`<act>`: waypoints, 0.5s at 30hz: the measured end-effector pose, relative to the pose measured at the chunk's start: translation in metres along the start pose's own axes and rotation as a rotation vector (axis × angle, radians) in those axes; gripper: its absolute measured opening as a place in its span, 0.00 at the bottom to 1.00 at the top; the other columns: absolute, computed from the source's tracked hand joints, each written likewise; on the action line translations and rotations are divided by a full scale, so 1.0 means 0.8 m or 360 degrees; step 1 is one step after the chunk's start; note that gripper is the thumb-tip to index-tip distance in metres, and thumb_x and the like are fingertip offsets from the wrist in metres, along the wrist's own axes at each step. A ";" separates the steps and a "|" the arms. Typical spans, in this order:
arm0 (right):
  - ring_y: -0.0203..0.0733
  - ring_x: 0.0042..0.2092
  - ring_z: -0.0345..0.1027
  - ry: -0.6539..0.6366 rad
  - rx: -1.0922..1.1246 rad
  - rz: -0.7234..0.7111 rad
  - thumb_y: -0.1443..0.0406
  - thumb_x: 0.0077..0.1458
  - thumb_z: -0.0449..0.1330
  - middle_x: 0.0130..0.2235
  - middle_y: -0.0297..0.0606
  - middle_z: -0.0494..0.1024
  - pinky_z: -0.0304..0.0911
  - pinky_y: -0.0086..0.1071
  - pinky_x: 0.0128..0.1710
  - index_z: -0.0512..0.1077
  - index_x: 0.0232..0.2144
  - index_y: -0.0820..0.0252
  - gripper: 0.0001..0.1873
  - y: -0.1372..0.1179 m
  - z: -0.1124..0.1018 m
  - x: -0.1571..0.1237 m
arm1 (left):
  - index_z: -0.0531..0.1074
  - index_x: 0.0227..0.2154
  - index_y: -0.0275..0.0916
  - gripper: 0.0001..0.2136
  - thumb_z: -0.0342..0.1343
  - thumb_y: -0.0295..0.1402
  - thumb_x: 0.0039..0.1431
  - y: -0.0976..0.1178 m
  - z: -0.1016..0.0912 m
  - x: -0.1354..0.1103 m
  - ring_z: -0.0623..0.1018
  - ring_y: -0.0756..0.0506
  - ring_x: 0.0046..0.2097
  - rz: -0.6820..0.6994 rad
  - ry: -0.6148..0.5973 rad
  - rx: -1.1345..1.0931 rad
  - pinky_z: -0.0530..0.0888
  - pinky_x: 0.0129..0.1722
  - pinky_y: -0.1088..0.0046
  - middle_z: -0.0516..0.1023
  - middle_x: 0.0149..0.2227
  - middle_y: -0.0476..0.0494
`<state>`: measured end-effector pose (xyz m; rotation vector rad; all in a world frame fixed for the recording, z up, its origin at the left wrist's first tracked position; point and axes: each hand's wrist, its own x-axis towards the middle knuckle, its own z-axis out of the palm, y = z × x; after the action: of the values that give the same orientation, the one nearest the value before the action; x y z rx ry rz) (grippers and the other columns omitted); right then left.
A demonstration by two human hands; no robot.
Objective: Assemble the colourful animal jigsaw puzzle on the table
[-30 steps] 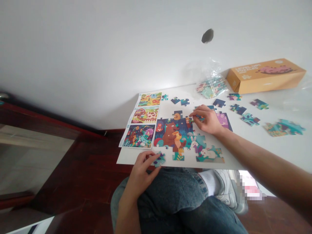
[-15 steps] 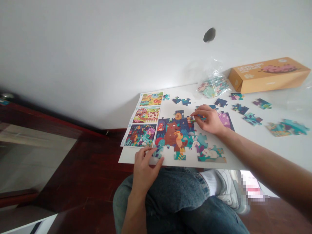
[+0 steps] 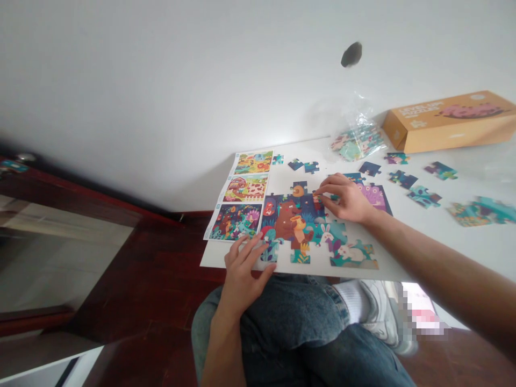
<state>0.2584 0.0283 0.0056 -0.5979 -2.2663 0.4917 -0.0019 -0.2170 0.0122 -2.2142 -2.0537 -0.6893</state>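
Note:
A partly joined jigsaw puzzle [image 3: 287,219], with a bear and rabbits on a dark blue and teal ground, lies near the table's front edge. My right hand [image 3: 342,198] reaches over its upper right part, thumb and forefinger closed on a small dark puzzle piece [image 3: 318,203] at the edge of the joined area. Beneath that hand, other pieces are partly hidden. My left hand [image 3: 245,271] has its fingers spread, the tips resting by the teal lower-left piece [image 3: 269,252]. A picture sheet [image 3: 213,228] with three printed scenes lies left of the puzzle.
Loose puzzle pieces [image 3: 403,179] lie scattered to the right, and a few more [image 3: 312,167] lie behind the puzzle. A clear bag of pieces [image 3: 358,144] and an orange box [image 3: 451,123] stand against the wall. The white table [image 3: 213,258] ends just in front of my lap.
My left hand's fingers have spread a little and shifted slightly at the lower-left piece. The right hand stays at the same spot on the puzzle. The whole view has shifted slightly.

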 end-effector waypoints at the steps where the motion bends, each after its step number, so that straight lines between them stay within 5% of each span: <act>1: 0.50 0.44 0.69 -0.0101 -0.0044 -0.0033 0.63 0.57 0.59 0.43 0.42 0.79 0.63 0.48 0.48 0.81 0.43 0.53 0.13 -0.001 0.000 0.000 | 0.73 0.53 0.45 0.18 0.63 0.36 0.59 0.000 0.000 0.000 0.65 0.33 0.64 -0.0004 -0.0003 -0.0006 0.65 0.62 0.45 0.74 0.60 0.40; 6: 0.57 0.54 0.66 -0.0515 -0.0224 -0.0138 0.54 0.57 0.62 0.56 0.44 0.74 0.56 0.52 0.52 0.77 0.52 0.47 0.21 -0.002 0.003 -0.003 | 0.75 0.51 0.44 0.17 0.63 0.36 0.59 0.001 0.002 -0.001 0.63 0.33 0.65 -0.0025 0.0003 -0.0014 0.63 0.63 0.44 0.75 0.59 0.41; 15: 0.59 0.58 0.64 -0.0592 -0.0196 -0.0139 0.55 0.58 0.63 0.58 0.44 0.73 0.51 0.57 0.57 0.76 0.54 0.46 0.22 0.007 0.001 -0.003 | 0.78 0.46 0.45 0.11 0.63 0.33 0.60 0.001 0.000 0.002 0.67 0.34 0.60 0.0068 -0.0031 -0.0076 0.67 0.59 0.47 0.79 0.52 0.42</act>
<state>0.2607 0.0312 0.0008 -0.4966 -2.6793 0.4513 -0.0009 -0.2159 0.0129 -2.2916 -2.0133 -0.7234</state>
